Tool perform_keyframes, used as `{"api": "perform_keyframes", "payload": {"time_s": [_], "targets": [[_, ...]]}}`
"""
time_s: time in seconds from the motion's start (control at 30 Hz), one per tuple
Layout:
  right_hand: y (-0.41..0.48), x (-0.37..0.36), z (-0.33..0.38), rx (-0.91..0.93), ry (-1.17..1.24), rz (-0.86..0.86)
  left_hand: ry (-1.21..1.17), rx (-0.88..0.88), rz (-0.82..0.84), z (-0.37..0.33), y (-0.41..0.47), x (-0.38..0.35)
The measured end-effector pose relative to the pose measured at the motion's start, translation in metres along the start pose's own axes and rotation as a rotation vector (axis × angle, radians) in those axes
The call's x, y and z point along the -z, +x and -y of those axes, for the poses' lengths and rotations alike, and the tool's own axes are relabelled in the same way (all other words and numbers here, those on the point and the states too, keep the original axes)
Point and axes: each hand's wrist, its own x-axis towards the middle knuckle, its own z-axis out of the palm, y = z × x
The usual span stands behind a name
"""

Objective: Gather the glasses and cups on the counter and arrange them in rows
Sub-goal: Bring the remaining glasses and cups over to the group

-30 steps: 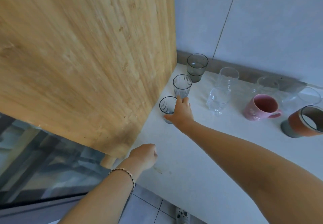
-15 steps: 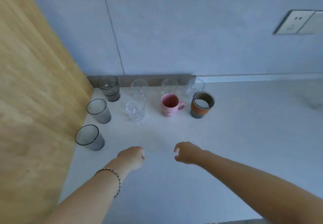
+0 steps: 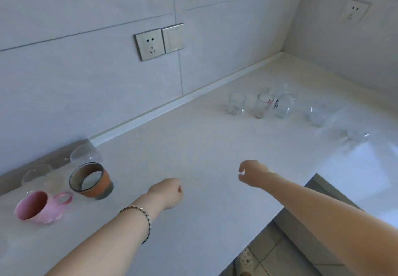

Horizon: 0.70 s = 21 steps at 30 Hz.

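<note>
- The left hand [image 3: 170, 194] is held low over the white counter [image 3: 193, 151], its fingers curled into a loose fist; nothing is gripped in it. A beaded bracelet [image 3: 142, 217] is worn on that wrist.
- The right hand [image 3: 252, 176] is stretched further forward above the counter, its fingers half curled with a gap left between thumb and fingers; nothing is held.
- At the left edge of the view, a pink mug [image 3: 36, 208] is seen with its handle turned to the right.
- Just beside it, to the right and a little further back, an orange and grey cup [image 3: 91, 181] is set.
- Behind these two, against the wall, two clear glasses [image 3: 85, 156] are placed side by side.
- Well apart, toward the far right corner of the counter, a cluster of clear glasses [image 3: 237, 103] is seen; one glass with red print [image 3: 263, 104] stands among them. Those furthest right are blurred, and their number cannot be told.
- A wall socket [image 3: 149, 44] with a switch beside it is fixed to the tiled wall between the two groups.
</note>
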Motion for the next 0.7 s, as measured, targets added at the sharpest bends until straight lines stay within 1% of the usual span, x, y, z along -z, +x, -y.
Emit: {"api": "perform_keyframes", "payload": {"time_s": [0.17, 0.3, 0.4, 0.5, 0.6, 0.7], "targets": [[0.05, 0.047, -0.117, -0.04, 0.008, -0.006, -0.029, -0.048, 0.023, -0.122, 0.07, 0.009], [0.098, 0.087, -0.177, -0.065, 0.044, -0.064, -0.009, -0.056, 0.032, -0.181, 0.112, 0.017], [0.143, 0.123, -0.201, -0.08, 0.091, -0.167, -0.006, -0.023, 0.041, -0.2, 0.139, 0.023], [0.184, 0.156, -0.212, -0.146, 0.122, -0.245, 0.005, 0.014, 0.035, -0.206, 0.161, 0.027], [0.224, 0.178, -0.217, -0.194, 0.191, -0.277, 0.015, 0.044, 0.039, -0.206, 0.178, 0.03], [0.255, 0.18, -0.219, -0.219, 0.289, -0.259, 0.033, 0.063, 0.028, -0.205, 0.19, 0.033]]}}
